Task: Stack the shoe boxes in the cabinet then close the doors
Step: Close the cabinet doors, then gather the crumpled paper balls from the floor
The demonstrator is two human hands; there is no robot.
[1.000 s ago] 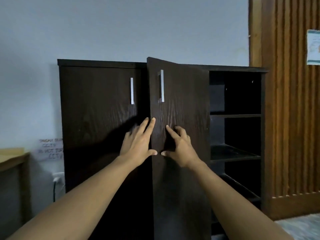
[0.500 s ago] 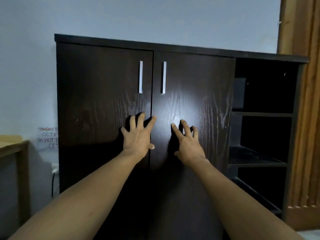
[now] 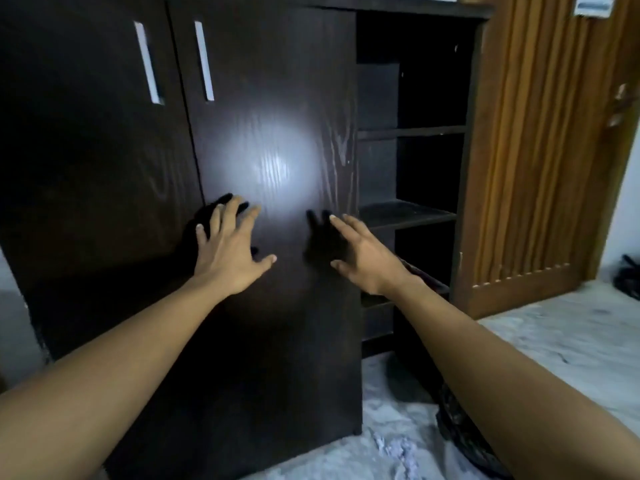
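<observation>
The dark wooden cabinet (image 3: 415, 5) fills the view. Its left door (image 3: 86, 150) and right door (image 3: 277, 116) are both shut, each with a silver handle near the middle seam. My left hand (image 3: 230, 252) hovers with fingers spread in front of the right door, near the seam. My right hand (image 3: 367, 258) is open near that door's right edge, a little off the wood. Neither hand holds anything. No shoe boxes are visible; the doors hide the inside.
Open dark shelves (image 3: 408, 213) stand at the cabinet's right side. A ribbed wooden panel (image 3: 530, 150) stands to the right. The floor (image 3: 554, 341) is pale marble, with a dark object (image 3: 627, 275) at the far right.
The right door swung shut against the left one. Both hands then came off the doors, and the view dropped lower and to the right.
</observation>
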